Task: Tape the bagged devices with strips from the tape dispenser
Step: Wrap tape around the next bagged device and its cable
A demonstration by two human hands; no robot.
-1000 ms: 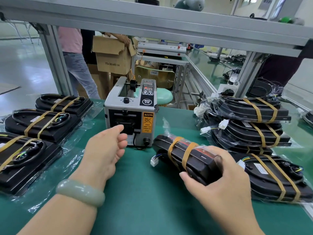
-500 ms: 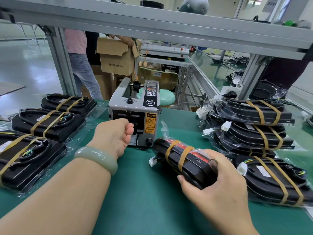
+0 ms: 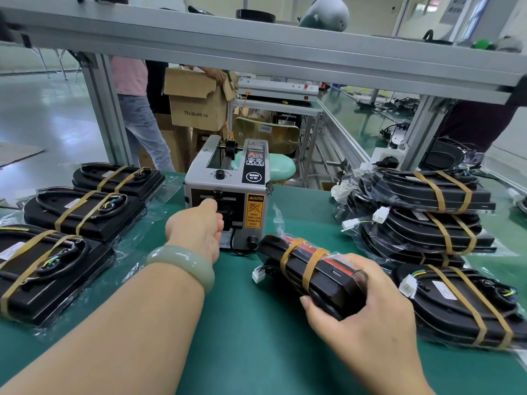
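My left grip (image 3: 196, 226) is stretched out to the front opening of the grey box-shaped tape dispenser (image 3: 228, 178). The thumb is on top and the fingers curl in at the slot, turned away from me, so I cannot tell whether they pinch a strip. A pale green stone bangle (image 3: 182, 266) sits on that wrist. Left of the arm, three flat black bagged devices bound with tan tape bands (image 3: 82, 212) lie in a row on the green tabletop (image 3: 242, 337), from near me toward the far edge. The dispenser stands mid-tabletop with a yellow caution label (image 3: 254, 210) on its front. Just right of it, my right grip (image 3: 368, 317) is wrapped round the near end of a long black device in a clear plastic bag (image 3: 333, 286). It rests tilted on the tabletop, with two tan bands across it and a white connector (image 3: 258, 273) at its far end. Further right stands a stack of taped black devices (image 3: 427, 206), and a single taped black device (image 3: 462, 306) lies flat in front of it.
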